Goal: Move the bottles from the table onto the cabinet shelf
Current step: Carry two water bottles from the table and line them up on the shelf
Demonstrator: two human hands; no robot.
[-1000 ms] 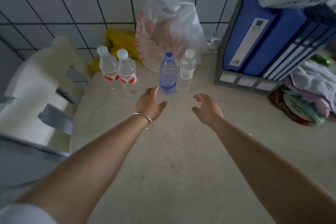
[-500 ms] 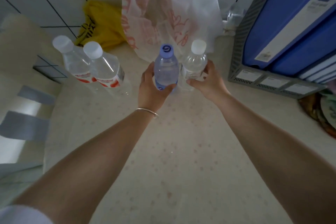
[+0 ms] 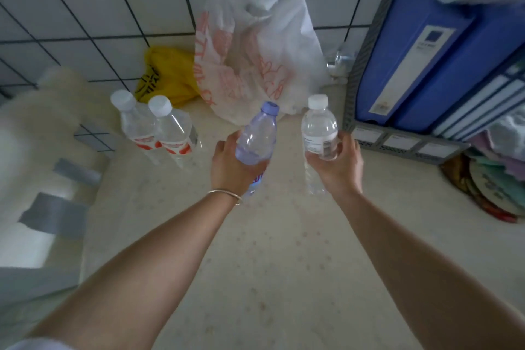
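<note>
Left grip: left hand (image 3: 231,167) wraps the lower body of the blue-tinted bottle (image 3: 257,133); fingers closed round it; a thin bangle (image 3: 225,194) sits on the wrist.
Blue-tinted bottle: tilted, its purple-blue cap leaning away and to the right; base hidden behind the palm; whether it clears the bench (image 3: 255,264) I cannot tell for sure.
Right grip: right hand (image 3: 339,167) holds the clear bottle (image 3: 319,128) round its lower half, fingers curled behind the label.
Clear bottle: near upright, white cap on top; it stands just right of the blue-tinted one, a gap between them.
Remaining bottles: two red-labelled bottles (image 3: 159,128) stand side by side on the bench, touching, white caps on; they are left of the left hand and apart from it.
Behind: white plastic bag (image 3: 255,51) with red print, slumped against the tiled wall (image 3: 85,3); yellow bag (image 3: 167,74) just left of it, partly tucked behind.
Right side: grey file rack (image 3: 397,139) holding blue binders (image 3: 426,51); folded cloths (image 3: 500,179) beside the rack at the far right edge.
Left side: a pale object with grey tape patches, blurred; what it is I cannot tell.
Cabinet shelf: none recognisable in this view.
</note>
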